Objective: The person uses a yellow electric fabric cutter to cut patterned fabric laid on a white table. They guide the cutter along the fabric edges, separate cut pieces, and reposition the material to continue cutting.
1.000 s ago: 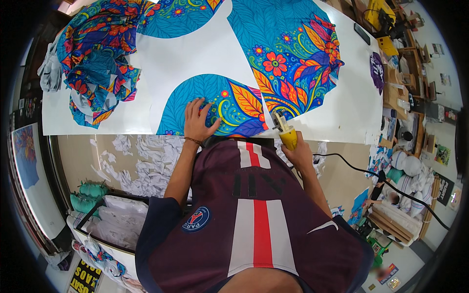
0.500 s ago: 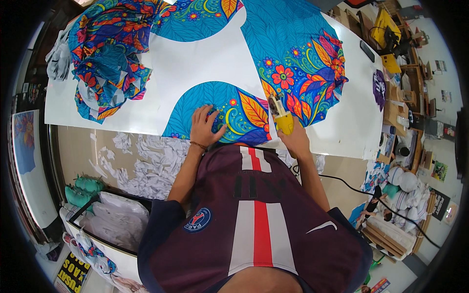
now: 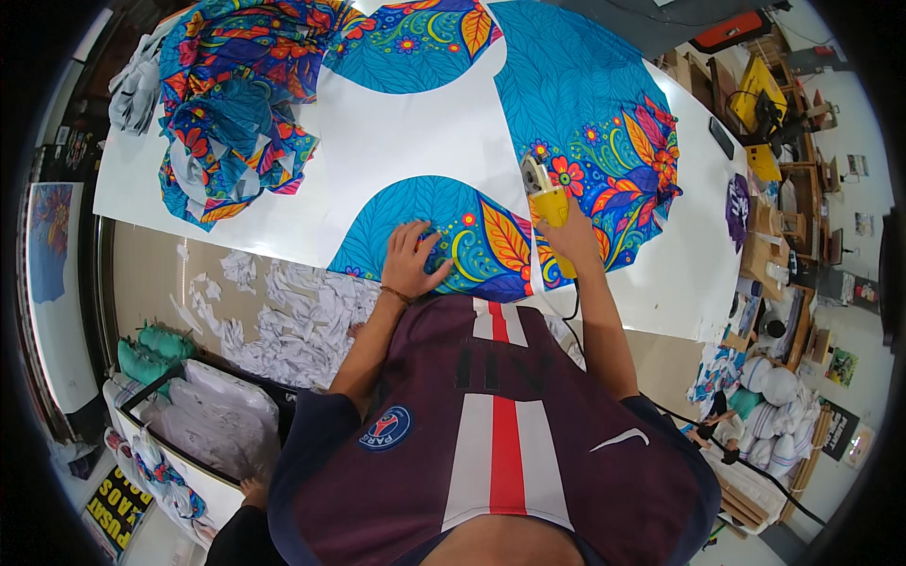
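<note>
My left hand (image 3: 413,259) lies flat, fingers spread, on a curved piece of teal floral fabric (image 3: 377,222) near the table's front edge. In my right hand (image 3: 576,238) is a yellow handheld electric fabric cutter (image 3: 550,206), its metal head pointing away from me. That head rests at the left edge of a larger teal floral fabric piece (image 3: 557,80), beside a narrow white gap separating the two pieces. A cord runs from the cutter down past my right forearm. The blade itself is too small to make out.
Crumpled floral fabric (image 3: 231,127) is heaped on the white table (image 3: 406,132) at the left. A phone (image 3: 721,138) and a purple cloth (image 3: 737,200) lie at the right. White scraps (image 3: 302,311) cover the floor. Another person's hand (image 3: 253,492) is by a bin (image 3: 222,420).
The cutter and my right hand have moved farther away along the fabric edge. My left hand stays spread on the curved piece. Another person's hand and dark sleeve have appeared at the lower left.
</note>
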`<state>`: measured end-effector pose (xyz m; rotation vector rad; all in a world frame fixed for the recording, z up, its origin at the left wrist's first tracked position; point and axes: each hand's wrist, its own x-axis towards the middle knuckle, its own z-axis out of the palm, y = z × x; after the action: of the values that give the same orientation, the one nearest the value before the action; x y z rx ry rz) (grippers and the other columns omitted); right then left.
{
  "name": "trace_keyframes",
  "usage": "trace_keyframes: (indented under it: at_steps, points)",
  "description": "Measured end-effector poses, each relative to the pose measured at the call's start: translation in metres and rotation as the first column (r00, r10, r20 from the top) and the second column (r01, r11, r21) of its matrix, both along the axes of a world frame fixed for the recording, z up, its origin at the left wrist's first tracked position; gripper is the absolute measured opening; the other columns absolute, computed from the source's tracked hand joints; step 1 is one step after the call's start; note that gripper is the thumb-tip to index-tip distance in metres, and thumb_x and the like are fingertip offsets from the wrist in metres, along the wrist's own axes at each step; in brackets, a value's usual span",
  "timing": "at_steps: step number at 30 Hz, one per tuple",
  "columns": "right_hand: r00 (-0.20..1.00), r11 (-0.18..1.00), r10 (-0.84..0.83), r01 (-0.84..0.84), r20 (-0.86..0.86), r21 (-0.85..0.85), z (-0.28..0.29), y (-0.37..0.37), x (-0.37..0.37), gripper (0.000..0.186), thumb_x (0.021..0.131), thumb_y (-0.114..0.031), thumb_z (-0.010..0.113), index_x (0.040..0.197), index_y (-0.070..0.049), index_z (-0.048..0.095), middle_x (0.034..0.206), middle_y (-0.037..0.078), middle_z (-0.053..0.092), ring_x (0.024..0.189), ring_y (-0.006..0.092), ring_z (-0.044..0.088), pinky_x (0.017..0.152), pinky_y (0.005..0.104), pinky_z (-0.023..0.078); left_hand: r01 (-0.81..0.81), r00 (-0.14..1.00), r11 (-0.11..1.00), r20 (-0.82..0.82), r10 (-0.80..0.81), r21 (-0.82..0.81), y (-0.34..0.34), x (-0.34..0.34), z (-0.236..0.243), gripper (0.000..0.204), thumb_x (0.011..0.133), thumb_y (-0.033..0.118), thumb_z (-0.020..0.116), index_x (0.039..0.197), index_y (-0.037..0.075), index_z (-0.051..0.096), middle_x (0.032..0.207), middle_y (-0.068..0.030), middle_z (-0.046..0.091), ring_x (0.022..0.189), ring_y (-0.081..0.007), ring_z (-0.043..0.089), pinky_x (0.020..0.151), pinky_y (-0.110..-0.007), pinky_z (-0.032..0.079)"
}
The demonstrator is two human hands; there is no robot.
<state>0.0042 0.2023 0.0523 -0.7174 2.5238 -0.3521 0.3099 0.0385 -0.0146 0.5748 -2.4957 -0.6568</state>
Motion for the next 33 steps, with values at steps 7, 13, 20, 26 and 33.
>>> trace_keyframes:
  at_steps: [7, 13, 20, 26, 33]
  points:
    - [0.998, 0.999, 0.012, -0.015, -0.065, -0.038, 0.003, -0.052, -0.024, 0.088, 0.08, -0.047, 0.079, 0.146, 0.002, 0.047, 0.132, 0.031, 0.066, 0.123, 0.0456, 0.065, 0.101, 0.0518, 0.054, -0.002, 1.0, 1.0, -0.017, 0.003, 0.013, -0.001, 0.0, 0.0, 0.05, 0.081, 0.035, 0.083, 0.121, 0.008, 0.069, 0.136, -0.0159, 0.058, 0.132, -0.0383, 0.053, 0.113, -0.058, 0.039]
    - [0.999, 0.998, 0.042, -0.041, -0.016, 0.043, 0.002, -0.097, -0.053, 0.086, 0.077, -0.051, 0.079, 0.14, 0.0, 0.051, 0.128, 0.029, 0.068, 0.121, 0.0455, 0.066, 0.1, 0.0532, 0.054, -0.009, 1.0, 1.0, -0.02, 0.01, 0.018, -0.001, 0.0, 0.001, 0.051, 0.081, 0.036, 0.083, 0.122, 0.009, 0.069, 0.136, -0.0158, 0.058, 0.132, -0.0375, 0.053, 0.114, -0.057, 0.039]
    - [0.998, 0.999, 0.054, -0.054, 0.028, 0.002, -0.007, -0.144, -0.084, 0.085, 0.074, -0.052, 0.08, 0.136, 0.0, 0.054, 0.128, 0.029, 0.068, 0.12, 0.0452, 0.066, 0.1, 0.0529, 0.054, -0.022, 1.0, 1.0, 0.001, 0.022, 0.008, -0.001, 0.001, 0.003, 0.053, 0.082, 0.04, 0.083, 0.123, 0.009, 0.069, 0.136, -0.0151, 0.059, 0.133, -0.0359, 0.053, 0.114, -0.056, 0.039]
    - [0.997, 0.997, 0.071, -0.071, 0.019, -0.006, -0.024, -0.186, -0.116, 0.087, 0.073, -0.052, 0.082, 0.137, 0.0, 0.056, 0.13, 0.028, 0.068, 0.121, 0.0436, 0.067, 0.102, 0.0518, 0.054, -0.022, 0.999, 1.0, -0.023, 0.022, 0.007, -0.001, -0.001, 0.004, 0.053, 0.08, 0.041, 0.085, 0.12, 0.01, 0.069, 0.134, -0.0146, 0.06, 0.129, -0.038, 0.055, 0.11, -0.057, 0.042]
    - [0.993, 0.99, 0.061, -0.073, -0.1, -0.12, -0.037, -0.217, -0.131, 0.065, 0.072, -0.04, 0.086, 0.115, 0.004, 0.066, 0.102, 0.021, 0.077, 0.094, 0.0346, 0.076, 0.082, 0.0442, 0.06, -0.037, 0.999, 0.999, -0.037, 0.036, -0.013, 0.0, -0.002, 0.008, 0.055, 0.077, 0.043, 0.089, 0.118, 0.012, 0.07, 0.129, -0.0112, 0.063, 0.126, -0.0356, 0.057, 0.107, -0.055, 0.044]
